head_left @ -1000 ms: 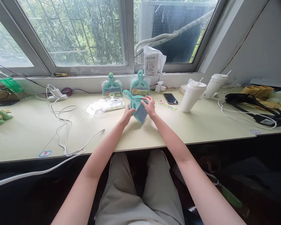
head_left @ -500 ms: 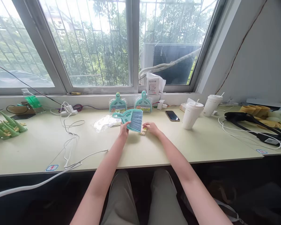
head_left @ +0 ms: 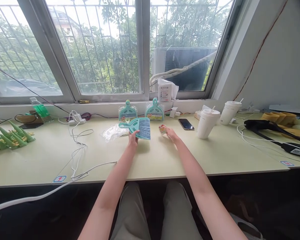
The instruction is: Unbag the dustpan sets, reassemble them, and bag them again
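Note:
My left hand [head_left: 133,137] is closed on a teal dustpan with a small brush [head_left: 136,127], held above the table with its bristles to the right. My right hand [head_left: 171,133] pinches a small printed card label [head_left: 162,130], apart from the dustpan. Behind the held set, a crumpled clear plastic wrapper [head_left: 112,132] lies on the table. Two more teal dustpan sets in clear packaging, a left one [head_left: 128,111] and a right one [head_left: 154,110], lean upright against the ledge under the window.
A phone [head_left: 186,124] and two white lidded cups [head_left: 207,124] with straws stand to the right. A black strap device [head_left: 272,135] lies beyond them. White cables [head_left: 76,150] and green cone-shaped items [head_left: 11,136] are on the left. A tissue pack [head_left: 165,91] sits on the sill.
My right hand has moved right, carrying the card label away from the dustpan set. The dustpan set stays in my left hand, nearly in place. The view has shifted slightly.

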Motion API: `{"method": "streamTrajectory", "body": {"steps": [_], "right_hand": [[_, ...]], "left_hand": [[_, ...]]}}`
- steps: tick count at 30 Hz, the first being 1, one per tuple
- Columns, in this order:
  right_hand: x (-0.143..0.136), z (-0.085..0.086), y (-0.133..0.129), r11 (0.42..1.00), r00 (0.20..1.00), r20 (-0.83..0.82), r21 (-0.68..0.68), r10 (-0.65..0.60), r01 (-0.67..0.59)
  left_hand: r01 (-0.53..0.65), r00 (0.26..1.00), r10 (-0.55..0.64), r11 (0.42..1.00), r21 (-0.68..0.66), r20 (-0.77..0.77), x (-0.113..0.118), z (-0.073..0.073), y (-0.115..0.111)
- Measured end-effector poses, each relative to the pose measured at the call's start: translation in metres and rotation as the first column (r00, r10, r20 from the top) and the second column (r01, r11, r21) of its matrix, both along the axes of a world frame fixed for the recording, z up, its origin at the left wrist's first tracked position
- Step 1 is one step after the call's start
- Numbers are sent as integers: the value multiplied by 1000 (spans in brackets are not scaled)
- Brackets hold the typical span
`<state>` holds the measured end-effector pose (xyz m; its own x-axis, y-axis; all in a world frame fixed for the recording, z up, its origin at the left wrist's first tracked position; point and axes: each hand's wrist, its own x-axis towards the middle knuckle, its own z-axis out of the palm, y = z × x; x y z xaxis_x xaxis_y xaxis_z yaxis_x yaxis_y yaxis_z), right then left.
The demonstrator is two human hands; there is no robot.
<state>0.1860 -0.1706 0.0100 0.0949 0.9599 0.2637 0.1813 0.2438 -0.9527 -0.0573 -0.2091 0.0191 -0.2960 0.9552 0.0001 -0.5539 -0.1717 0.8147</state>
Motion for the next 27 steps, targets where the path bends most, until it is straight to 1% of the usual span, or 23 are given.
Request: {"method": "streamTrajectory", "body": {"steps": [2,3,4,5,6,7,8,9,10,11,12,13,14,15,16,17,18,23,25,27], "right_hand": [[22,13,3,999,997,-60,-17,-43,43],[30,19,3,995,991,-91,-21,-96,94],[36,24,3,975,964,-148,-21,-221,220],[38,29,2,940,926,-171,-10,-338,341],[35,32,1,904,894,-166,36,-415,426],[28,33,-2,875,878,-135,101,-459,474],[18,32,-5,857,878,-60,198,-475,477],[4,29,-8,867,896,-2,252,-444,430],[-11,24,-12,886,917,72,295,-393,357],[-26,19,-16,923,914,282,335,-292,191],[-40,13,-20,946,853,489,324,-181,15],[-52,7,-24,956,756,651,259,-68,-137],[-61,3,-26,959,668,744,193,-5,-208],[-67,0,-29,959,597,801,140,38,-248],[-69,-2,-30,959,550,833,104,61,-265],[-70,-3,-31,960,529,846,92,65,-265],[-69,-3,-32,961,524,850,92,61,-260],[-63,-2,-29,971,550,835,113,22,-211],[-65,-2,-28,973,587,809,116,25,-201],[-67,-3,-27,979,689,725,136,7,-153]], "left_hand": [[30,999,-30,1000,2,-28,1,1,-1],[53,998,-52,999,6,-39,2,1,-2],[76,996,-76,997,10,-45,4,0,-3],[98,994,-97,995,16,-47,6,0,-4],[115,992,-114,993,23,-47,9,-1,-5],[128,991,-126,991,31,-49,12,-2,-5],[137,989,-135,990,37,-55,14,-3,-6],[145,988,-142,989,41,-64,16,-4,-6],[151,986,-147,987,47,-75,18,-4,-5],[157,984,-152,986,55,-89,18,-5,-5],[163,982,-155,984,66,-103,18,-5,-4],[166,981,-156,983,78,-115,17,-5,-3],[165,981,-154,982,89,-121,16,-5,-2],[162,981,-150,982,95,-121,14,-5,0],[158,982,-146,983,97,-118,13,-6,1],[157,983,-145,983,97,-115,13,-6,2],[159,982,-148,982,99,-115,12,-6,2],[199,967,-174,972,125,-187,17,-6,1],[199,965,-173,973,120,-196,17,-6,0],[212,964,-187,969,127,-187,17,-5,-1]]}}
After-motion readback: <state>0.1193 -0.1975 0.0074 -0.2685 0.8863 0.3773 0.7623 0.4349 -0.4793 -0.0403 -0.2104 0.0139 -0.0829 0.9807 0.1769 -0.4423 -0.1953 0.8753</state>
